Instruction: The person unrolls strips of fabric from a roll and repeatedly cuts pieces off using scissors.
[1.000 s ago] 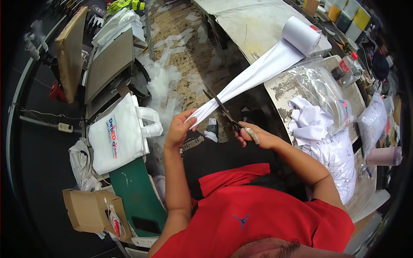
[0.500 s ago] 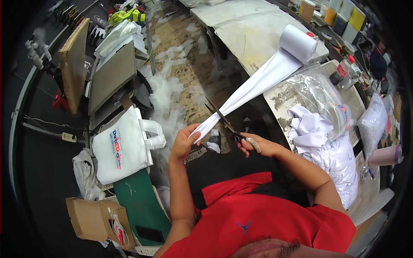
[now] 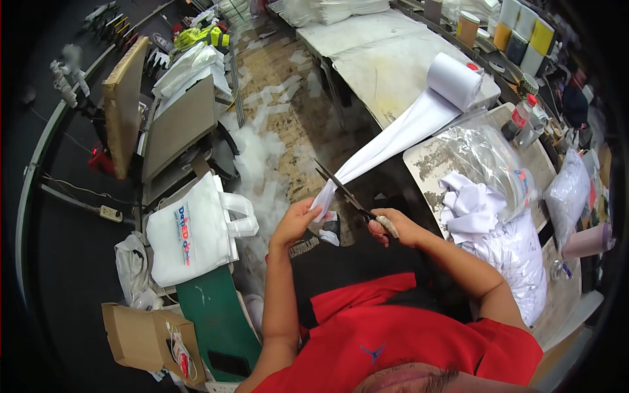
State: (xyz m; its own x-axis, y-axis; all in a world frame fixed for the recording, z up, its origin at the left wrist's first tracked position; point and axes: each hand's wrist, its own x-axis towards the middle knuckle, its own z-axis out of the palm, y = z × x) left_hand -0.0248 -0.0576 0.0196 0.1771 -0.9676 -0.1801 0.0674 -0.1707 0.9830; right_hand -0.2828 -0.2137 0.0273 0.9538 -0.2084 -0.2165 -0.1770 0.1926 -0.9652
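A roll of white fabric (image 3: 454, 82) lies on the corner of the pale table, and a gathered length of it runs down to my left hand (image 3: 296, 223), which pinches its end. My right hand (image 3: 395, 228) is closed around the wrapped handles of dark scissors (image 3: 347, 195). The scissor blades are slightly apart and meet the gathered fabric just beyond my left fingers. Crumpled white cloth (image 3: 473, 204) lies to the right, on top of a full plastic bag (image 3: 508, 262).
White printed bags (image 3: 190, 229) lie at the left above a green board (image 3: 219, 321) with a dark phone. An open cardboard box (image 3: 147, 337) is at the lower left. A red-capped bottle (image 3: 519, 118) and a pink cup (image 3: 588, 240) stand at the right.
The view has shifted, so the surroundings appear lower. The scissors are now less open, and the fabric near my left hand has slackened and bunched.
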